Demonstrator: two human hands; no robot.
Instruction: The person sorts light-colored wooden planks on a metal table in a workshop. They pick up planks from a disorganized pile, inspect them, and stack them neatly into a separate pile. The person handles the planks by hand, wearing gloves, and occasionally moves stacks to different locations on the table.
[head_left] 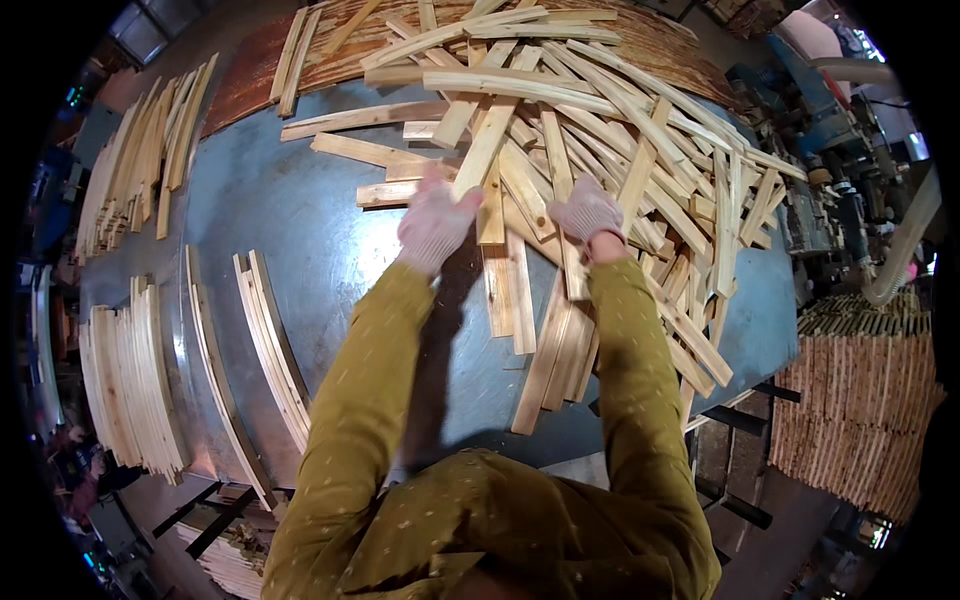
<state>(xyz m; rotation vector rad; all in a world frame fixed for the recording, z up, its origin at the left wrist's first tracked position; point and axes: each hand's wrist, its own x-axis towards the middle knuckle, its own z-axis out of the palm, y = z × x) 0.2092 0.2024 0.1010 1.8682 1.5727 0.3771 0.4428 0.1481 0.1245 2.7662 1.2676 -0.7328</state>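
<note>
A large heap of pale wooden slats [600, 115] lies criss-crossed on a blue-grey metal table [330, 220]. My left hand [438, 222], in a whitish knit glove, closes on the near end of a wooden slat [490, 145] that slants away into the heap. To its right, my gloved right hand [590, 210] curls over another slat [574, 270] pointing toward me; its fingertips are partly hidden. Beneath and between the hands, several more slats [497, 285] stick out of the heap toward the table's near edge.
Slats stand in a tight row [130, 380] at the table's left, with a few curved slats [270, 340] beside them. Another group [150, 150] lies at the far left. A tall stack of wood [850, 400] is at the right, below machinery with a hose [905, 250].
</note>
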